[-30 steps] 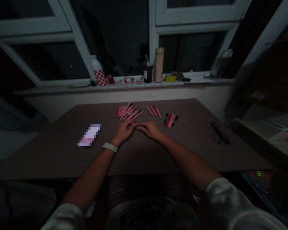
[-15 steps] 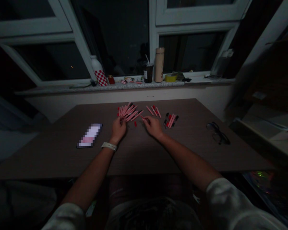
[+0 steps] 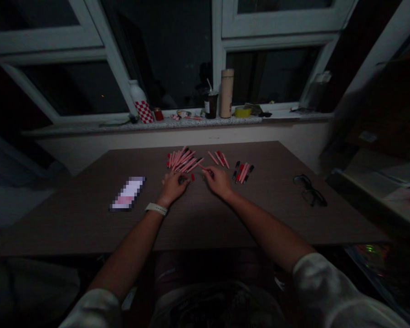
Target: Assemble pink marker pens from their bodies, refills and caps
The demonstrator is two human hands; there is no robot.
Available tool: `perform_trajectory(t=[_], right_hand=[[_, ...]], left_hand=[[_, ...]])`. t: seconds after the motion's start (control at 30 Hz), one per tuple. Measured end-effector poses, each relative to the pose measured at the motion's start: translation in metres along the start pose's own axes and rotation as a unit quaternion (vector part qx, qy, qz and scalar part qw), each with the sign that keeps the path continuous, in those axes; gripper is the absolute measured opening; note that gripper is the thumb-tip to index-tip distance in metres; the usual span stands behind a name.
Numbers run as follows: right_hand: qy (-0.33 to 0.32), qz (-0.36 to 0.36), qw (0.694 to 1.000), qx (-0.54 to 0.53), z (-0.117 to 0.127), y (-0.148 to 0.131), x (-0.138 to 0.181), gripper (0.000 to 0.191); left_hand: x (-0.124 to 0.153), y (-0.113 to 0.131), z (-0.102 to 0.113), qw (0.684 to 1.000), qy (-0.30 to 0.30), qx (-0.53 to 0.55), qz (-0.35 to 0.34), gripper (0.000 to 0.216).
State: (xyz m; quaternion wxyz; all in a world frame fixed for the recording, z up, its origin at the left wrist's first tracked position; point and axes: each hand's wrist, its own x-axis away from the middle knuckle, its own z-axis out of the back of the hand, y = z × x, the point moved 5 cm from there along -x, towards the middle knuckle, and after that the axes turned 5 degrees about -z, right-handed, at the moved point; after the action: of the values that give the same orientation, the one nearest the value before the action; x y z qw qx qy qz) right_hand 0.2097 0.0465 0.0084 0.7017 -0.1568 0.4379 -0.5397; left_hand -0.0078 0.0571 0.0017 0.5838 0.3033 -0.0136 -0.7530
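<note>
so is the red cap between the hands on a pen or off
Off: the red cap lies on the desk between left hand and right hand, no pen attached.

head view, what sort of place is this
Probably somewhere at home, at night: a desk with a phone and glasses on it stands below a dark window.

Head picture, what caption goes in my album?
Right hand holding a pink stick, left hand beside a red piece.
</note>
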Motion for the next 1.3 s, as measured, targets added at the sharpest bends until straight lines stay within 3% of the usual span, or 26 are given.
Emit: perform_trajectory(t=[0.3, 0.47, 0.73, 0.93, 1.3], right_hand=[[-0.006, -0.006, 1.000, -0.009, -0.002, 0.002, -0.001, 0.030], [-0.019, 0.014, 1.000, -0.011, -0.001, -0.002, 0.001, 0.030], [-0.065, 0.095, 0.993, 0.003, -0.005, -0.014, 0.005, 0.027], [-0.072, 0.118, 0.990, 0.004, -0.008, -0.013, 0.006, 0.024], [-0.075, 0.094, 0.992, 0.028, -0.007, -0.012, 0.005, 0.027]], left_hand=[[0.004, 0.002, -0.006, 0.998, -0.050, -0.022, -0.015, 0.012], [0.001, 0.007, 0.002, 1.000, 0.002, 0.011, -0.022, 0.017], [-0.005, 0.016, 0.010, 0.968, 0.067, 0.242, -0.029, 0.022], [-0.005, 0.022, 0.012, 0.963, 0.077, 0.248, -0.075, 0.027], [-0.003, 0.022, 0.012, 0.960, 0.082, 0.257, -0.081, 0.028]])
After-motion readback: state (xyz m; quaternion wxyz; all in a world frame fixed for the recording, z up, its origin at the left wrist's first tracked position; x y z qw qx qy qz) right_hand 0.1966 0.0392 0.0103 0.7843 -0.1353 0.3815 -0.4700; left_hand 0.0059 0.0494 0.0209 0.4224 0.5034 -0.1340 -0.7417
